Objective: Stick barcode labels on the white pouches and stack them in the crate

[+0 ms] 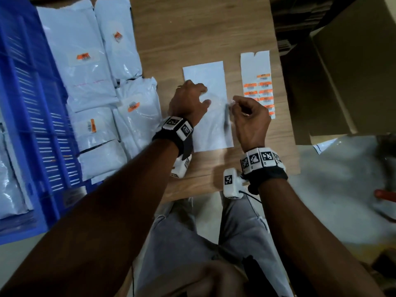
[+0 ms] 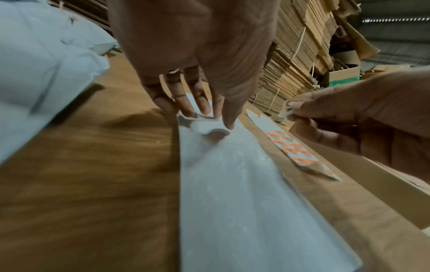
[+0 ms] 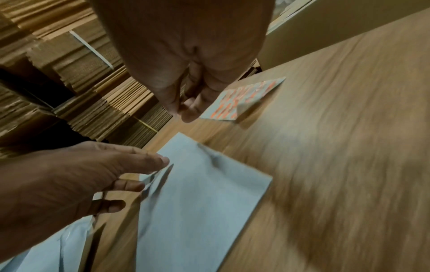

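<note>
The white pouch (image 1: 209,108) lies flat on the counter (image 1: 192,39), just left of the label sheet (image 1: 258,84). The left hand (image 1: 189,101) presses it with spread fingers. The right hand (image 1: 249,116) pinches a small peeled label (image 2: 285,112) above the pouch's right edge. The label could curl and stick to the fingers, or land crooked if the pouch slides

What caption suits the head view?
Left hand steadies white pouch while right hand pinches a label.
</note>
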The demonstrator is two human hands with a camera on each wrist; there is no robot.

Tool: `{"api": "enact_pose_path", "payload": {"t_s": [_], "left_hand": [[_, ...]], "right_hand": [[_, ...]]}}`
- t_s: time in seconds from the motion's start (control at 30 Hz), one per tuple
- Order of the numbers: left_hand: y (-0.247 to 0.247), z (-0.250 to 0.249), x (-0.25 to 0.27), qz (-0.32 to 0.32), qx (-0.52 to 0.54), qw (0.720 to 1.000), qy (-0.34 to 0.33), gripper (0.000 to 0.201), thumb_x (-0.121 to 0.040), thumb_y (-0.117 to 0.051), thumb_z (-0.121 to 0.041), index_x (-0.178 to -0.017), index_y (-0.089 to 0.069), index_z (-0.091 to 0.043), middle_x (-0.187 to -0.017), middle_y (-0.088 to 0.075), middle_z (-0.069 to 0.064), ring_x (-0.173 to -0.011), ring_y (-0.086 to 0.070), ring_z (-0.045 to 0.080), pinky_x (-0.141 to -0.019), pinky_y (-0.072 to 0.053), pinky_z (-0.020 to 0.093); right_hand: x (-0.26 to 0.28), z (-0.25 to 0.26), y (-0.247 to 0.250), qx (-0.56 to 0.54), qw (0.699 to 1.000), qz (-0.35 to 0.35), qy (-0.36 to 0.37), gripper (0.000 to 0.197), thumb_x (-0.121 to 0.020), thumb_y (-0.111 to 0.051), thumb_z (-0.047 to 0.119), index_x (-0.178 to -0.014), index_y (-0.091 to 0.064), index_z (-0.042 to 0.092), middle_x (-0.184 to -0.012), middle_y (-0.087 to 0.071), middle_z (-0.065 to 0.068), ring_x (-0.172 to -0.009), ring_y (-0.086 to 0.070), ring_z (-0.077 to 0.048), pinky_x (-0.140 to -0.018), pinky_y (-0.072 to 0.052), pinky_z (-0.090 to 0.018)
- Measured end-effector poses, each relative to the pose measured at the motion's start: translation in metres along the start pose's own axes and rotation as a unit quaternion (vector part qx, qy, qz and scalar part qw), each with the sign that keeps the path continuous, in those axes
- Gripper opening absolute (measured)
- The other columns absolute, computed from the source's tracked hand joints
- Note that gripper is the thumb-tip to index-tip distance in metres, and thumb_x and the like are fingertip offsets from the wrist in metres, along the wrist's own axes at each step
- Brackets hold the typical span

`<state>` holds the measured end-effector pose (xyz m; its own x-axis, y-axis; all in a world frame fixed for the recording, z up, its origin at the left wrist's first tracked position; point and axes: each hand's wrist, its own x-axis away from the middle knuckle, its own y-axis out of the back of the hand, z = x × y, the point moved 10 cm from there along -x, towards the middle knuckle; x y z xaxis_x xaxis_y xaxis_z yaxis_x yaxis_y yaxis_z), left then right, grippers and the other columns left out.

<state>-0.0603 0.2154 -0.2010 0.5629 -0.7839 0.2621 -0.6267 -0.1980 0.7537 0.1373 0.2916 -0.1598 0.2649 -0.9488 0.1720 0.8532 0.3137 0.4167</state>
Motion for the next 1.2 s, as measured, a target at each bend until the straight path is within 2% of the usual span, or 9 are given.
{"api": "enact_pose_path", "payload": {"t_s": [0.1, 0.2, 0.37, 0.47, 0.53, 0.6, 0.8, 0.97, 1.2], "left_hand": [[0.002, -0.019, -0.011, -0.023, 0.018, 1.000, 0.007, 0.013, -0.080, -0.064, -0.035, -0.090, -0.071, -0.032, -0.100, -0.064, -0.007, -0.096, -0.063, 0.015, -0.079, -0.056, 0.036], [-0.007, -0.045, -0.023, -0.006, 0.026, 1.000, 0.007, 0.018, -0.076, -0.055, -0.030, -0.086, -0.070, -0.032, -0.094, -0.063, -0.012, -0.094, -0.061, 0.012, -0.075, -0.051, 0.029], [-0.035, -0.087, -0.042, 0.011, 0.018, 1.000, 0.006, 0.013, -0.080, -0.065, -0.025, -0.090, -0.070, -0.030, -0.097, -0.062, -0.010, -0.100, -0.060, 0.013, -0.073, -0.043, 0.025], [-0.047, -0.110, -0.056, -0.006, -0.005, 1.000, -0.006, 0.025, -0.084, -0.070, -0.033, -0.108, -0.071, -0.028, -0.114, -0.061, -0.002, -0.109, -0.059, 0.020, -0.087, -0.052, 0.038], [-0.053, -0.122, -0.064, -0.007, -0.043, 0.999, -0.015, 0.046, -0.088, -0.070, -0.037, -0.130, -0.064, -0.021, -0.130, -0.056, 0.004, -0.120, -0.055, 0.027, -0.095, -0.050, 0.045], [-0.058, -0.127, -0.069, -0.014, -0.064, 0.998, -0.012, 0.057, -0.090, -0.068, -0.040, -0.139, -0.057, -0.014, -0.139, -0.050, 0.008, -0.127, -0.050, 0.031, -0.099, -0.048, 0.046], [-0.070, -0.133, -0.061, -0.082, -0.158, 0.984, -0.022, 0.045, -0.098, -0.051, -0.037, -0.132, -0.060, -0.011, -0.142, -0.052, 0.009, -0.126, -0.053, 0.032, -0.093, -0.048, 0.046], [-0.073, -0.134, -0.060, -0.126, -0.149, 0.981, -0.020, 0.041, -0.098, -0.054, -0.032, -0.130, -0.063, -0.008, -0.136, -0.058, 0.012, -0.119, -0.059, 0.034, -0.088, -0.053, 0.046], [-0.069, -0.138, -0.059, -0.121, -0.163, 0.979, -0.008, 0.042, -0.098, -0.053, -0.030, -0.133, -0.062, -0.009, -0.139, -0.056, 0.011, -0.123, -0.055, 0.033, -0.089, -0.048, 0.044]], "right_hand": [[-0.013, -0.001, 0.024, -0.015, 1.000, -0.019, 0.008, 0.014, -0.095, -0.071, 0.021, -0.101, -0.078, 0.012, -0.094, -0.077, 0.001, -0.087, -0.073, -0.011, -0.078, -0.058, -0.022], [-0.036, -0.011, 0.045, -0.019, 0.999, -0.030, -0.001, 0.017, -0.097, -0.068, 0.030, -0.098, -0.076, 0.014, -0.094, -0.077, 0.005, -0.090, -0.074, -0.012, -0.082, -0.062, -0.043], [-0.085, -0.021, 0.087, -0.006, 0.999, -0.039, 0.001, 0.018, -0.100, -0.063, 0.023, -0.099, -0.072, 0.008, -0.091, -0.072, 0.008, -0.085, -0.069, 0.000, -0.077, -0.058, -0.019], [-0.119, -0.034, 0.112, 0.000, 0.999, -0.048, 0.001, 0.012, -0.096, -0.064, 0.013, -0.106, -0.071, 0.009, -0.098, -0.071, 0.003, -0.088, -0.066, 0.004, -0.078, -0.053, -0.012], [-0.143, -0.048, 0.125, 0.027, 0.998, -0.056, -0.006, 0.015, -0.094, -0.066, 0.013, -0.108, -0.070, 0.015, -0.099, -0.070, 0.006, -0.089, -0.065, 0.005, -0.081, -0.055, -0.014], [-0.167, -0.062, 0.134, 0.059, 0.997, -0.049, -0.011, 0.012, -0.094, -0.066, 0.015, -0.105, -0.072, 0.015, -0.096, -0.070, 0.008, -0.088, -0.066, 0.003, -0.081, -0.057, -0.017], [-0.219, -0.106, 0.152, 0.122, 0.992, -0.025, -0.034, 0.022, -0.100, -0.057, 0.030, -0.103, -0.074, 0.017, -0.098, -0.074, 0.001, -0.090, -0.070, -0.015, -0.084, -0.060, -0.036], [-0.247, -0.119, 0.155, 0.132, 0.990, -0.018, -0.043, 0.018, -0.094, -0.057, 0.011, -0.100, -0.073, 0.017, -0.099, -0.072, 0.004, -0.094, -0.069, -0.013, -0.089, -0.059, -0.035], [-0.274, -0.124, 0.142, 0.170, 0.982, 0.030, -0.078, 0.035, -0.094, -0.047, 0.009, -0.112, -0.076, 0.016, -0.114, -0.075, -0.002, -0.109, -0.070, -0.018, -0.103, -0.053, -0.032]]}}
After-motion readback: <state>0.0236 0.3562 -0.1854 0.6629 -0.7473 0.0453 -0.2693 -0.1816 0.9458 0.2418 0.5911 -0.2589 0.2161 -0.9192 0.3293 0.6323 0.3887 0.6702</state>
